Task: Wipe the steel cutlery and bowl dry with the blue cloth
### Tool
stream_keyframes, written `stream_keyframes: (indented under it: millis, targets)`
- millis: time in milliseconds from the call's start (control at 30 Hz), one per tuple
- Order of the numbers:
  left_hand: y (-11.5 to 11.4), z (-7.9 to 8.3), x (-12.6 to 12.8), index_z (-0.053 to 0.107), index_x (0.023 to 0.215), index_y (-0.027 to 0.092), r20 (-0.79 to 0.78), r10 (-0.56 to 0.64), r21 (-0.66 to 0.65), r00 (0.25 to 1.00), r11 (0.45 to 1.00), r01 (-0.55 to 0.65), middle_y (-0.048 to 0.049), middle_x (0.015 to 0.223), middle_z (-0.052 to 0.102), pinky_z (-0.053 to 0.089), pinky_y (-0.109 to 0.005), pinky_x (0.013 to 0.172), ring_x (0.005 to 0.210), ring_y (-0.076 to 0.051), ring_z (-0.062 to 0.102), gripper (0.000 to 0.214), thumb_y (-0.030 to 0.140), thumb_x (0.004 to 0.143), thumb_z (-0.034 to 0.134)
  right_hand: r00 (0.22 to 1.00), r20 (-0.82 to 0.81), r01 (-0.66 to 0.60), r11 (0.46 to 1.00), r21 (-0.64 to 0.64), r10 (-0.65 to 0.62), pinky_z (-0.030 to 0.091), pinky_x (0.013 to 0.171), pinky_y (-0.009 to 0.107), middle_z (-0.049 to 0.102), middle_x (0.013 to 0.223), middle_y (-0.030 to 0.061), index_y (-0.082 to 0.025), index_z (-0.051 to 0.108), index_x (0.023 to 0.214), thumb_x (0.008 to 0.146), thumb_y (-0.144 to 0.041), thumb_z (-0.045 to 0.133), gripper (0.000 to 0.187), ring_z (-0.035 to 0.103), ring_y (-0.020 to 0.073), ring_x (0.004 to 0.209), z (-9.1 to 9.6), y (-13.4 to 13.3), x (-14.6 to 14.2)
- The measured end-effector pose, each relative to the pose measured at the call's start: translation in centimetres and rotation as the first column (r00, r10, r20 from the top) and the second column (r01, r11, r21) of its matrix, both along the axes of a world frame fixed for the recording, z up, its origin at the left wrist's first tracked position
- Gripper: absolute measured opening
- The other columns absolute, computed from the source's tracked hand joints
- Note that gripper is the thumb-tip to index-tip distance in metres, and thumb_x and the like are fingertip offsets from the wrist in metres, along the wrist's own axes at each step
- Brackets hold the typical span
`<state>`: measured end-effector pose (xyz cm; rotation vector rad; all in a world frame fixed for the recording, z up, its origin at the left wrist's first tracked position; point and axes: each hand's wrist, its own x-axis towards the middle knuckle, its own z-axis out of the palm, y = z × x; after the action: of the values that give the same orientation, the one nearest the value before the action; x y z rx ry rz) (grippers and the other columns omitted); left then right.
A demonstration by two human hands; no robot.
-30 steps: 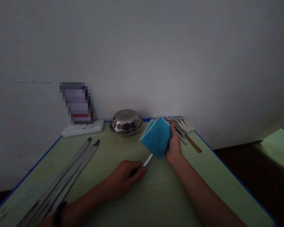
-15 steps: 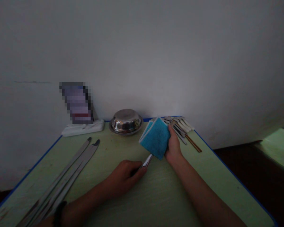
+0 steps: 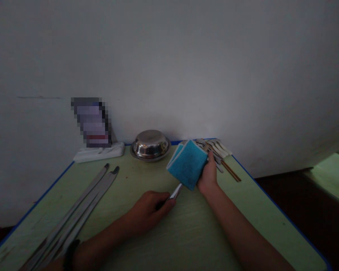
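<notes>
My left hand (image 3: 154, 207) is closed around the handle of a shiny metal utensil (image 3: 175, 192) above the near middle of the table. The utensil's far end is hidden behind a folded blue cloth (image 3: 188, 165) with white edges, so its kind does not show. My right hand (image 3: 209, 175) grips that cloth from its right side, thumb along the edge and the other fingers out of sight behind it. Beyond the cloth, several forks and other cutlery (image 3: 207, 146) lie in a bunch, with brown wooden chopsticks (image 3: 231, 171) at their near side.
An upturned steel bowl (image 3: 151, 145) sits at the table's back edge. Left of it, a phone-like blurred screen (image 3: 92, 122) leans on the wall above a white folded pad (image 3: 100, 153). Long flat metal pieces (image 3: 81, 214) lie along the left of the green table (image 3: 271, 226).
My right hand and the right edge of the blue cloth have shifted slightly to the right. My left hand and the utensil have stayed almost still.
</notes>
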<state>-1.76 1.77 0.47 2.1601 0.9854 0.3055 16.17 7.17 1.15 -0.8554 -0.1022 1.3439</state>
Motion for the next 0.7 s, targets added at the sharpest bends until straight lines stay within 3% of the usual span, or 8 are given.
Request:
stream_keyframes:
  millis: [100,300,533,700]
  targets:
    - [0.0,-0.1,0.0,0.046,0.064,0.016,-0.002,0.002,0.009,1.0,1.0,-0.002,0.0052,0.057,0.037,0.028,-0.02,0.049,0.052,-0.008,0.037,0.041,0.043,0.09,0.03,1.0,0.021,0.017,1.0,0.007,-0.017,0.051,0.067,0.032,0.07,0.068,0.0003,-0.02,0.065,0.086,0.078,-0.054,0.043,0.042,0.064,0.0169,0.062,-0.3,0.2,0.2]
    - [0.0,0.0,0.0,0.046,0.064,0.016,-0.013,-0.001,0.0,1.0,1.0,0.001,0.0048,0.057,0.037,0.028,-0.02,0.049,0.052,-0.009,0.038,0.04,0.042,0.09,0.029,0.967,0.253,0.003,0.999,-0.048,0.01,0.051,0.059,0.03,0.069,0.067,0.0008,-0.018,0.065,0.079,0.065,-0.052,0.062,0.037,0.062,0.0166,0.059,-1.5,0.5,0.2]
    - [-0.1,0.3,0.0,0.046,0.065,0.016,-0.015,-0.005,-0.004,1.0,1.0,0.005,0.0047,0.057,0.038,0.029,-0.021,0.049,0.052,-0.009,0.038,0.04,0.042,0.09,0.029,0.939,0.341,-0.057,0.998,0.02,0.047,0.049,0.055,0.026,0.065,0.056,-0.0007,-0.016,0.062,0.065,0.062,-0.045,0.067,0.03,0.058,0.0136,0.051,-1.0,-0.2,-0.1]
    - [-0.1,0.3,0.0,0.046,0.064,0.016,-0.034,-0.004,0.011,0.999,1.0,0.004,0.0046,0.057,0.038,0.03,-0.021,0.05,0.052,-0.009,0.039,0.039,0.041,0.09,0.029,0.945,0.318,0.09,0.995,-0.035,-0.074,0.05,0.056,0.027,0.067,0.062,-0.0006,-0.017,0.063,0.074,0.069,-0.046,0.061,0.03,0.061,0.0148,0.058,-0.6,0.4,0.9]
